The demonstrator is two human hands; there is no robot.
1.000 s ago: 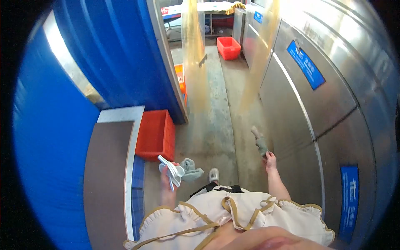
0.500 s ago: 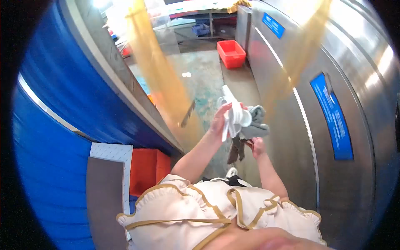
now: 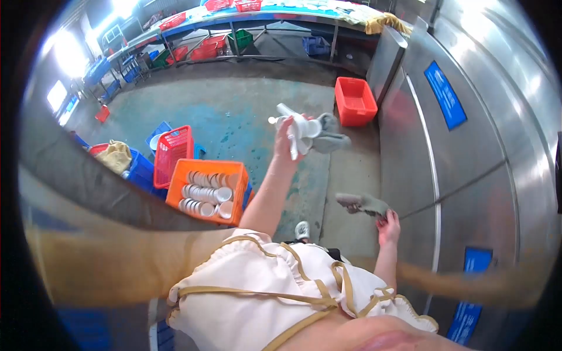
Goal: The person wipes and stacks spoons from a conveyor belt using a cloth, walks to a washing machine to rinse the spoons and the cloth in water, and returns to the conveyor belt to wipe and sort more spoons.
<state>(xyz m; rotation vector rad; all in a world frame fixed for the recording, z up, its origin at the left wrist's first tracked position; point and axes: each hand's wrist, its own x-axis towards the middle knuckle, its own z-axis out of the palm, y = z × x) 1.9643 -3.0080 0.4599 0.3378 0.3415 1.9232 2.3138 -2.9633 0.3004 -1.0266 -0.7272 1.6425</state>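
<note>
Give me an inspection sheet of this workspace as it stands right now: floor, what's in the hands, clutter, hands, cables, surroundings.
Surface: grey concrete floor with blue-green staining.
Job's things: white plastic spoons and a grey cloth in the left hand; a second grey-brown rag in the right hand.
Clutter: orange crate of white dishes, red mesh crate, empty red tub.
Hands: left hand raised, gripping spoons; right hand low, gripping rag.
Cables: nothing seen.
Surroundings: stainless steel cabinets with blue labels at right; long bench behind.

Concrete floor (image 3: 234, 111): orange crate (image 3: 206, 193), red bin (image 3: 355, 100)
</note>
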